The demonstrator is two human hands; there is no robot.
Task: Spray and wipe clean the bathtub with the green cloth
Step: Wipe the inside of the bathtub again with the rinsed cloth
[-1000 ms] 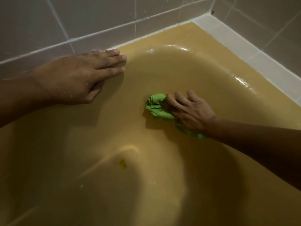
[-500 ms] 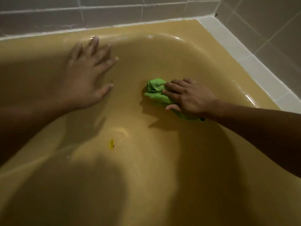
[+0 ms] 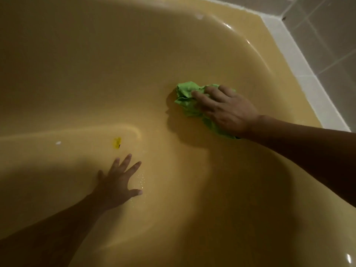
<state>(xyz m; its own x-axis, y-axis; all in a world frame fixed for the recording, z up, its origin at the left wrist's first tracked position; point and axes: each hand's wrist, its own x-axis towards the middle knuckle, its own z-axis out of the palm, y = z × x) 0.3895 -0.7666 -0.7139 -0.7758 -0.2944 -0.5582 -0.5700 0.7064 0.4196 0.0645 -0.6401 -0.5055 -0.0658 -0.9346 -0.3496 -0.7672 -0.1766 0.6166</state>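
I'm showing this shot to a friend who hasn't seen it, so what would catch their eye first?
The bright green cloth stands out most, bunched under the right hand, which presses it against the sloping wall of the yellow bathtub, right of centre. Next comes the left hand, fingers spread, low in the shadowed basin, with a small yellow spot just above its fingertips.
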